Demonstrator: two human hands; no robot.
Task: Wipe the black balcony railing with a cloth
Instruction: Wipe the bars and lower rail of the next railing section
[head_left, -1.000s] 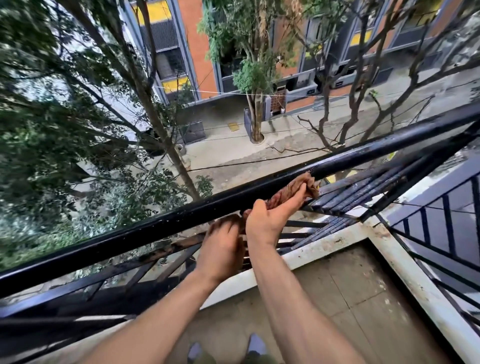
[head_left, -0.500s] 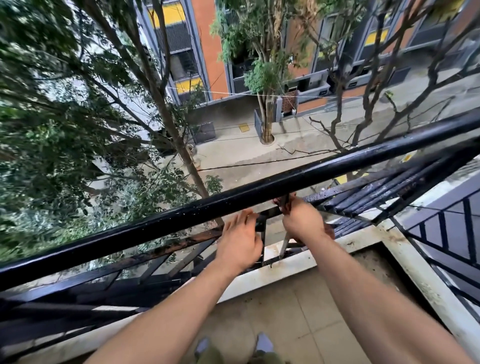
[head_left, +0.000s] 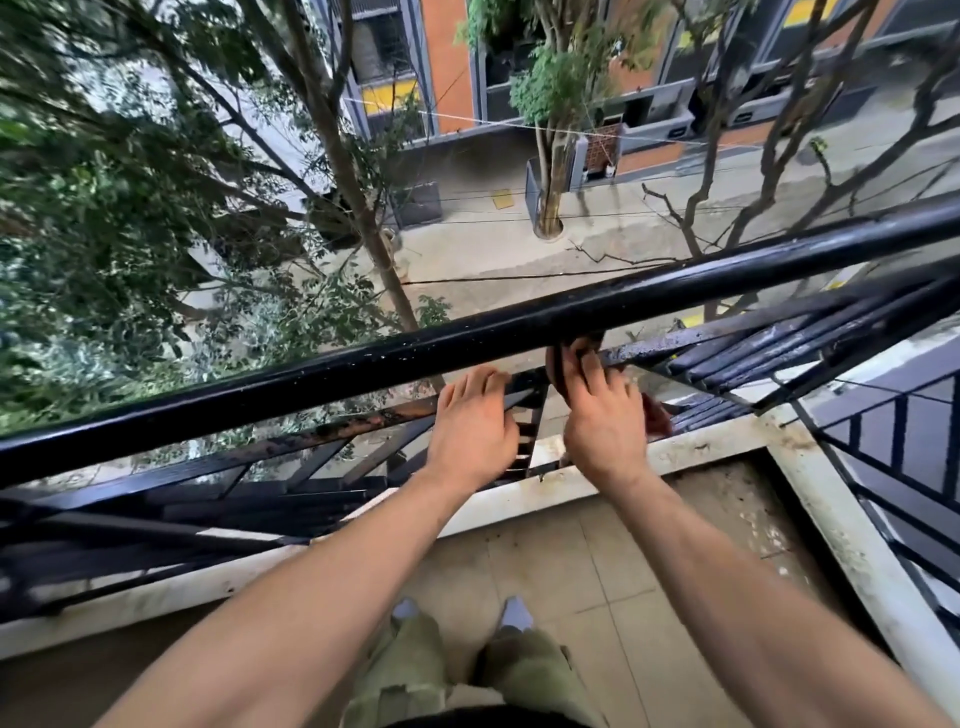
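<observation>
Peering down over the black balcony railing (head_left: 363, 366), using its top rail (head_left: 675, 291) as the reference for everything here.

Holding the cloth (head_left: 656, 417) bunched in the right hand (head_left: 602, 415), fingers curled round it, just under the top rail and pushed in against the slanted bars (head_left: 753, 348) below it. Reaching in with the left hand (head_left: 470, 423) right beside that, also just below the top rail, fingers straight and gripping nothing. Tips touching or nearly touching the rusty crossbar (head_left: 353, 426), can't tell which.

Progress-wise, looks like mid-job. Seems glossy, maybe damp, along the top rail, but with little pale specks dotted on it to the left of the hands, so probably not finished up there. Plenty of rust and grime below the top rail too, on the crossbar and on the bars off to the right. Guessing more left than done, though honestly hard to call wiped from unwiped on black paint.

Checked for writing and found none readable. Far beyond the top rail, down at street level, just yellow panels and orange walls on the building (head_left: 447, 62), too distant and soft for any sign or brand. Nothing printed on the visible bits of the cloth either.
</observation>
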